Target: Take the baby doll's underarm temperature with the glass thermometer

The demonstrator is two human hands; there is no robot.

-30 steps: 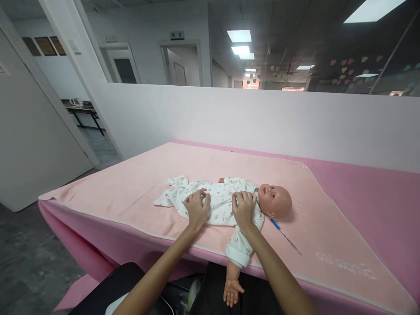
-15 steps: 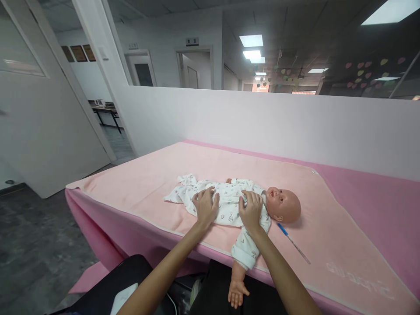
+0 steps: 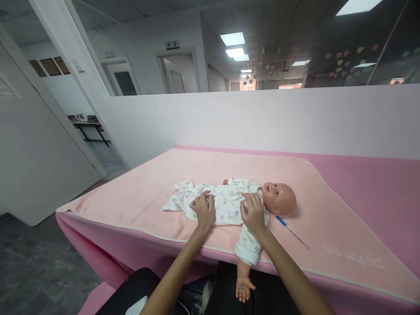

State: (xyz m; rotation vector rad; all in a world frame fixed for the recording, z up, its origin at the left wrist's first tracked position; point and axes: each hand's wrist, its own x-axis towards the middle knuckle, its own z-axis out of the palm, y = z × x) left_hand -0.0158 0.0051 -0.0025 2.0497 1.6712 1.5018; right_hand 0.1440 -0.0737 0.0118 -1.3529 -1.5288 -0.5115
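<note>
A white wall (image 3: 229, 124) spans the rm behind our work area. Below it, deep-pink cloth (image 3: 367, 175) covers the surface in front of us, w/ a peach blanket (image 3: 138, 190) spread on top, lettering at its R end. Approx. mid-blanket, a baby doll (image 3: 229, 201) lies on its back, head to our R, dressed in a white outfit (image 3: 226, 216) w/ small prints. The doll's near arm (image 3: 243, 280) hangs over the blanket's front edge, palm showing. Our L hand (image 3: 204, 211) is at the doll's lower torso, fingers curled, thumb a narrow gap from the forefinger; our R hand (image 3: 254, 214) is at the upper chest, likewise loosely bent. Whether either pinches fabric, we can't tell, as the fingertips are partly hidden. A thin blue-ended stick (image 3: 293, 232) lies on the blanket nr the doll's head, well apart from our L hand.
</note>
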